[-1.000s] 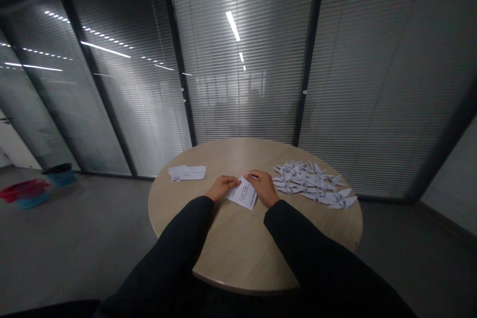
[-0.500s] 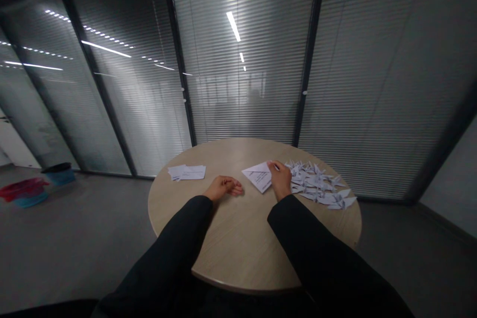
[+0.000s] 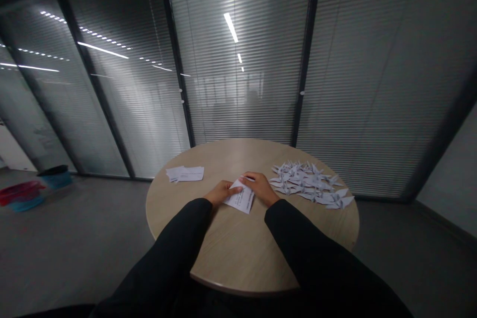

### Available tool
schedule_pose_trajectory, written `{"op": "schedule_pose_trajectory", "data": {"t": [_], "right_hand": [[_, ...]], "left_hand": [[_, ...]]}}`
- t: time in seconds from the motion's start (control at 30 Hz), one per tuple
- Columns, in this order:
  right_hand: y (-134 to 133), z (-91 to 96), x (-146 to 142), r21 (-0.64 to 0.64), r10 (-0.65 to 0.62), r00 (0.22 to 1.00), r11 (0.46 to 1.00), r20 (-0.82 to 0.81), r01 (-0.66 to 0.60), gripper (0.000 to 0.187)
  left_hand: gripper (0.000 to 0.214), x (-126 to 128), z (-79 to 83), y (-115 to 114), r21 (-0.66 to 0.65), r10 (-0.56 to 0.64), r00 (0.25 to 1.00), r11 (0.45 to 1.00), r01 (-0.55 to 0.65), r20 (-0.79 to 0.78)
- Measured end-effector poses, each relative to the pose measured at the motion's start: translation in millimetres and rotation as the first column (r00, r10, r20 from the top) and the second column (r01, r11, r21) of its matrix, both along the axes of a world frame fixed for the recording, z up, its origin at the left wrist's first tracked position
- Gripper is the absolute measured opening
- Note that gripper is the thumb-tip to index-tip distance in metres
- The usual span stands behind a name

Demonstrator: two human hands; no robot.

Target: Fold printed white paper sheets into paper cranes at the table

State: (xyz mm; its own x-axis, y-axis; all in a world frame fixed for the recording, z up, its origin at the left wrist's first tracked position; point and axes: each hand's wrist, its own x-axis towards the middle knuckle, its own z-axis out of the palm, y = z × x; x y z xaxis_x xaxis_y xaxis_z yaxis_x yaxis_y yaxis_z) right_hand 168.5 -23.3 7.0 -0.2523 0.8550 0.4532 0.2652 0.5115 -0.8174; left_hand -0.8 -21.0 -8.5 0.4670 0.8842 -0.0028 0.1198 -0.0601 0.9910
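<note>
Between my two hands is a folded sheet of white paper (image 3: 241,201) with printed text, held low over the middle of the round table (image 3: 246,263). My left hand (image 3: 222,192) grips its left edge, thumb on top. From the upper right, my right hand (image 3: 260,187) pinches the same paper, its fingers bent over the top edge. To the right of it lies a pile of folded white paper cranes (image 3: 309,184). A small stack of printed paper sheets (image 3: 191,174) rests at the left of the table.
Behind the table stands a glass partition with blinds (image 3: 242,109) and dark frames. On the floor at the far left are a red and blue tub (image 3: 24,196) and a blue tub with a black rim (image 3: 55,177).
My right hand has brought the folded paper left and nearer to me. My left hand, empty before, has closed on the paper's left side. The view has shifted slightly.
</note>
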Motion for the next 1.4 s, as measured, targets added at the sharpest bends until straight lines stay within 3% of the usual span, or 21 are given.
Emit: {"op": "schedule_pose_trajectory", "data": {"t": [0.37,0.53,0.63,0.73,0.87,1.13,1.3,1.4], "right_hand": [[1,-2.3,-2,0.024,-0.058,0.998,0.998,0.0,0.058,0.028],[10,-5.2,6,0.109,-0.079,0.987,0.99,-0.138,0.095,0.031],[16,-8.3,11,0.138,0.034,0.988,0.99,-0.152,-0.013,0.036],[18,-12.0,13,0.153,0.186,0.979,0.973,-0.08,-0.172,0.027],[19,-13.9,14,0.105,0.262,0.965,0.96,0.006,-0.261,0.022],[19,-6.5,20,0.048,0.355,0.924,0.93,0.141,-0.364,0.03],[15,0.6,24,0.087,0.376,0.898,0.911,0.23,-0.404,0.036],[10,4.4,24,0.039,0.432,0.863,0.889,0.262,-0.457,0.038]], "left_hand": [[0.049,-1,8.9,-5,-0.016,-0.057,0.995,0.998,0.056,-0.085],[0.043,-3,4.7,4,-0.037,0.163,0.983,0.986,-0.161,0.089],[0.035,-7,7.5,8,-0.086,0.308,0.926,0.951,-0.296,0.22],[0.027,-9,11.1,10,-0.134,0.357,0.896,0.934,-0.332,0.265],[0.025,-10,10.4,11,-0.163,0.339,0.896,0.939,-0.304,0.286],[0.038,-11,5.4,10,-0.151,0.305,0.92,0.95,-0.274,0.247],[0.037,-12,8.6,9,-0.179,0.29,0.935,0.95,-0.255,0.206],[0.038,-12,7.5,10,-0.183,0.275,0.945,0.952,-0.243,0.174]]}}
